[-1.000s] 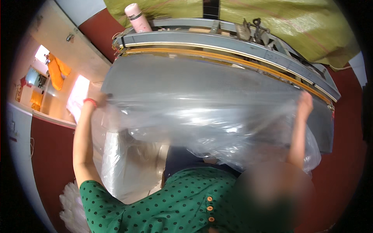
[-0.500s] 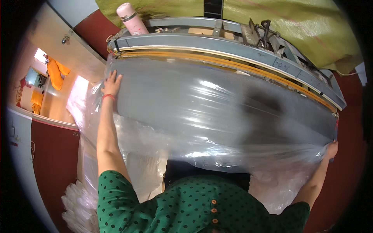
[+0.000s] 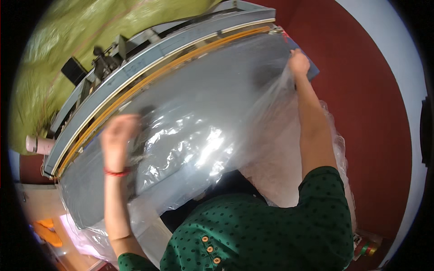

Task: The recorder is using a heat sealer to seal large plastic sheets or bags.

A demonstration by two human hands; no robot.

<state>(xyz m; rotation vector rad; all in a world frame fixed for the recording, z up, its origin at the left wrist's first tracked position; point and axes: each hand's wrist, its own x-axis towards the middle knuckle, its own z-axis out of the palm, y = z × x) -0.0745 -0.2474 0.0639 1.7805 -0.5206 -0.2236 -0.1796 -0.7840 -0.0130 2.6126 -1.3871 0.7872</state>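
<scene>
A clear plastic sheet (image 3: 212, 144) lies over a long grey flat surface (image 3: 181, 90), wrinkled and shiny in the middle. My right hand (image 3: 299, 64) is closed on the sheet near the surface's far right corner, and folds run from it toward me. My left hand (image 3: 118, 135), blurred by motion, is over the left part of the sheet, with a red band at the wrist. Its fingers are too smeared to read, and I cannot tell whether it touches the film.
A grey metal beam (image 3: 153, 54) with an orange strip (image 3: 167, 72) runs along the far edge. A pink bottle (image 3: 40, 145) sits at its left end, and dark metal clamps (image 3: 105, 63) stand behind it. Yellow-green sheeting (image 3: 81, 27) covers the back; a red wall panel (image 3: 361, 113) rises at right.
My view has swung toward the right end. The left hand has left the sheet's left edge and moved inward. My right hand keeps its grip on the film at the right corner.
</scene>
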